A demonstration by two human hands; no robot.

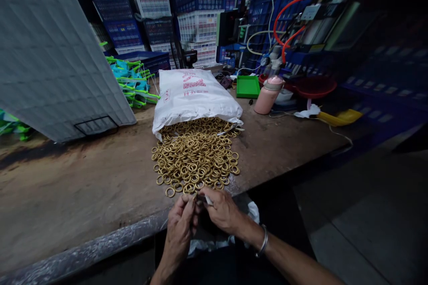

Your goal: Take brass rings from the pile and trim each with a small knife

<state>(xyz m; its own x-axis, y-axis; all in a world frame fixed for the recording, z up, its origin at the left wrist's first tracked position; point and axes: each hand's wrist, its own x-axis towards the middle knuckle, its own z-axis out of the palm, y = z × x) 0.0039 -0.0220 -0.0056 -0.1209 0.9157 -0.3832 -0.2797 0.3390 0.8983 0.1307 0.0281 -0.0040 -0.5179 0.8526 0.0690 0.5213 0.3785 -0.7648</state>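
Both hands meet at the table's front edge, just before a heap of brass-coloured rings (195, 160). My left hand (180, 222) is closed, thumb against fingers, in a pinch on a small brass-coloured ring that is mostly hidden by the fingertips. In my closed right hand (222, 211) is a slim tool with a pale grey end (207, 199); its kind cannot be made out. The tool's dark tip touches or nearly touches the pinched ring. The rings spill from the mouth of a white woven sack (197, 93) with red print, lying on its side.
Below the hands lies a pale plastic bag (252, 211). The wooden table (100, 187) also bears a grey corrugated panel (73, 44), a green tray (247, 87), a pink bottle (267, 95) and a red dish (314, 87). Stacked crates (200, 26) stand behind.
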